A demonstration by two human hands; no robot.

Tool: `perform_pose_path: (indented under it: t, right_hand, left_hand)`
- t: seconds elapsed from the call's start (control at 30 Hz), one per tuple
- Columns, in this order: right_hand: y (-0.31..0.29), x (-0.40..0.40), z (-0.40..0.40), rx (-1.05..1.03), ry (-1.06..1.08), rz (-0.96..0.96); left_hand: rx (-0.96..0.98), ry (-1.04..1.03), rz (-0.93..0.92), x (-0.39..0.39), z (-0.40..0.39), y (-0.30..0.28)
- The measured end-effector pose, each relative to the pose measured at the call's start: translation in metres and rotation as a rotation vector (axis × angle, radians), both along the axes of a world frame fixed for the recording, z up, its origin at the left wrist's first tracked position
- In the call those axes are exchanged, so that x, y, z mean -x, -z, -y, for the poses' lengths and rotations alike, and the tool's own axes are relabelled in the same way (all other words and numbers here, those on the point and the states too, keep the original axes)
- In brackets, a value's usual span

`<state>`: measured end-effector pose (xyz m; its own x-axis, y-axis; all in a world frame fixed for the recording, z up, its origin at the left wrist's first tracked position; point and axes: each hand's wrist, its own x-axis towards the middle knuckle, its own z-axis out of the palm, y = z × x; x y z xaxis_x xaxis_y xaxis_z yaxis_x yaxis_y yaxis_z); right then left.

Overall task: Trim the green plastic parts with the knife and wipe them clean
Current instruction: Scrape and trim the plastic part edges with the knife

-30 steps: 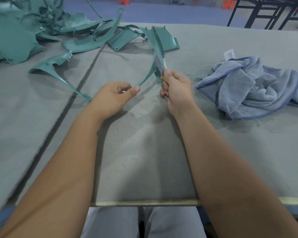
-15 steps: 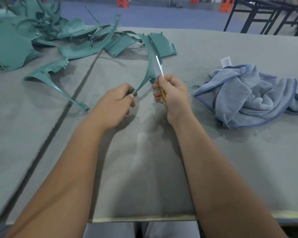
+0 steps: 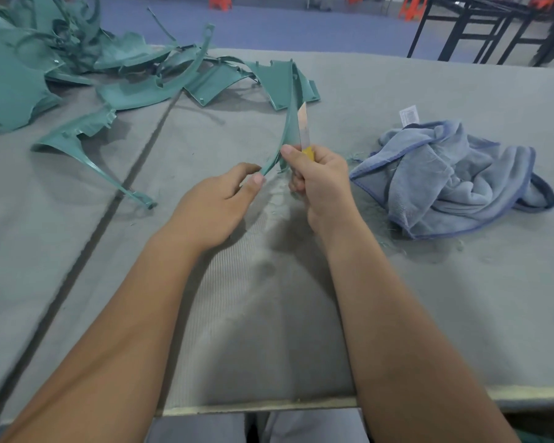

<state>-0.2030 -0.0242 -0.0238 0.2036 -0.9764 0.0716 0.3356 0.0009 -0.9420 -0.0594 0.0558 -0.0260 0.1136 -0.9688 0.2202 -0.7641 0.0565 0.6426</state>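
Note:
A curved green plastic part (image 3: 287, 129) arcs up from the table's middle toward the far side. My left hand (image 3: 218, 203) pinches its near tip between thumb and fingers. My right hand (image 3: 317, 177) grips a knife (image 3: 303, 129) with a yellow handle, blade pointing up and lying right beside the part's right edge. My right thumb rests against the part just below the blade. A blue cloth (image 3: 454, 177) lies crumpled to the right of my right hand.
A pile of green plastic parts (image 3: 77, 65) covers the far left of the grey felt table (image 3: 461, 298). One pointed green piece (image 3: 87, 148) lies left of my left hand. Green shavings lie scattered near the cloth. Black frames stand beyond the table at the far right.
The knife blade has slid up along the part's edge and now shows clear above my right fist. Both hands sit slightly nearer to me.

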Motion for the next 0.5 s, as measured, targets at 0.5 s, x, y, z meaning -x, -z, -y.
perform_pose_path:
  t: [0.5]
  right_hand:
    - [-0.003,0.008,0.0,0.027,-0.029,-0.073]
  left_hand:
    - [0.138,-0.121,0.084,-0.005,0.008,0.004]
